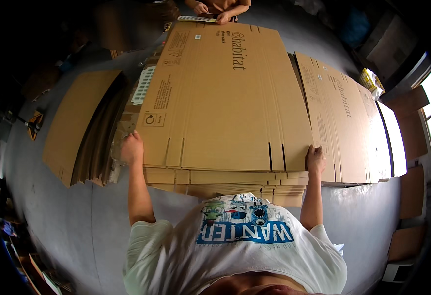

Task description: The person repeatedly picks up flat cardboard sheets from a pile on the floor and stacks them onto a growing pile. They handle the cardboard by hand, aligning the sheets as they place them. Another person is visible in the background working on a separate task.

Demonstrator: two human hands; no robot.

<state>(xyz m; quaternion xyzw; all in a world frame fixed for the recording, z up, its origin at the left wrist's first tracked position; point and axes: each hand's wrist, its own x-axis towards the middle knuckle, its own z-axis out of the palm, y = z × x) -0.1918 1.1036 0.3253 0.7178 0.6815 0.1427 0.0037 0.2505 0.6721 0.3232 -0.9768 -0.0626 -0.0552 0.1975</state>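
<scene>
A large flat cardboard box [215, 113], brown with dark print and slots along its near edge, lies in front of me on a stack of similar sheets [225, 178]. At its near left corner my left hand [133, 148] is closed on the side edge. My right hand [316, 160] grips the opposite side near the near right corner. The thumbs and fingertips are partly hidden by the hands and the box edge. The box's near edge overlies the stack, whose sheets show beneath it.
Another stack of flat boxes [343, 123] stands at right, and a leaning pile of cardboard [77, 123] at left. Across the far edge, a co-worker's hands [222, 17] hold a strip of labels [196, 19]. A label sheet [143, 84] lies left of the box.
</scene>
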